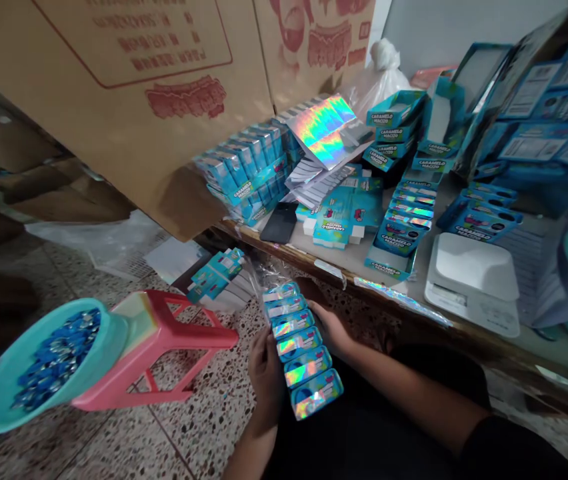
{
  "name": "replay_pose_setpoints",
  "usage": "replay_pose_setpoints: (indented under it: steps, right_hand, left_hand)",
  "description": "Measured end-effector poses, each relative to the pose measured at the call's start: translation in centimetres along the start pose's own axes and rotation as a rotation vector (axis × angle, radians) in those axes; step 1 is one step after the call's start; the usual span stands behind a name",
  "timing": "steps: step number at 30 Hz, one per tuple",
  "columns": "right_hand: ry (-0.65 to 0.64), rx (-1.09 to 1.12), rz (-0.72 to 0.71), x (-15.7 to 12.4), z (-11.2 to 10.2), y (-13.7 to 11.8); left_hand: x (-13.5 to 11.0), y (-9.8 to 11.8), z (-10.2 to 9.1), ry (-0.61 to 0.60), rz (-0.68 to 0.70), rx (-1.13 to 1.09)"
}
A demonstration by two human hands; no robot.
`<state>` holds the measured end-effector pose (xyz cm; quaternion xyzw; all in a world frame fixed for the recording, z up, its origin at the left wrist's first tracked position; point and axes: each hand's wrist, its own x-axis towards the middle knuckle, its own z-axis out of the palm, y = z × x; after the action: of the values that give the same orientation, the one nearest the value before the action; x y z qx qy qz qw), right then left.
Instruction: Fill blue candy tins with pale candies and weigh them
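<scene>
A row of several small blue candy boxes [300, 348] with shiny holographic strips lies between my two hands, above my lap. Clear plastic [269, 270] shows at the row's far end, seemingly a bag around it. My left hand [264, 363] grips the left side of the row, its fingers partly hidden beneath. On the right side my right hand [331, 328] presses against the boxes near the far end, its fingertips mostly behind them.
A wooden table [284, 253] carries a white scale [474, 277], flat cartons [339, 207], stacked display trays [389, 133] and wrapped packs [247, 170]. Left, a teal basin [114, 333] of blue-wrapped candies rests on a pink stool [174, 330]. A large cardboard box [129, 127] stands behind.
</scene>
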<state>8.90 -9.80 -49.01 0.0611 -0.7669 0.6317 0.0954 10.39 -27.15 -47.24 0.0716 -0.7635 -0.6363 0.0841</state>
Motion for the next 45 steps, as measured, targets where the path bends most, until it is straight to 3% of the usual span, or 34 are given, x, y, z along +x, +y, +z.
replay_pose_setpoints:
  steps: [6,10,15,21,25,29,33,37,45]
  right_hand:
    - [0.065,0.06,-0.001,-0.4,1.1,0.6]
    - [0.053,0.027,-0.025,0.3,2.0,0.3]
    - [0.0,-0.05,-0.058,1.5,3.0,0.3]
    - [-0.034,-0.144,-0.108,2.8,4.7,2.0]
    - [-0.109,-0.216,-0.187,3.5,5.5,1.2]
    - [-0.167,-0.28,-0.234,3.8,5.4,-1.1]
    - [-0.145,-0.32,-0.22,4.0,5.2,-2.7]
    - [-0.104,-0.314,-0.217,4.0,5.2,-2.7]
    - [-0.025,-0.276,-0.253,2.6,4.8,-2.6]
  left_hand:
    - [1.1,-0.9,-1.5,-0.077,0.157,0.144]
    - [1.2,-1.7,-3.0,-0.036,0.144,0.187]
    - [1.2,-1.8,-3.3,0.038,0.143,0.259]
    - [3.6,-1.5,-4.5,0.068,0.129,0.305]
    - [4.1,-1.3,-5.9,0.087,0.098,0.309]
    - [2.9,-1.0,-6.2,0.138,0.062,0.254]
    - [2.4,-0.5,-5.7,0.095,0.046,0.167]
    - [3.3,-0.5,-5.8,0.057,0.049,0.175]
    - [3.0,-1.4,-7.1,0.158,0.134,0.296]
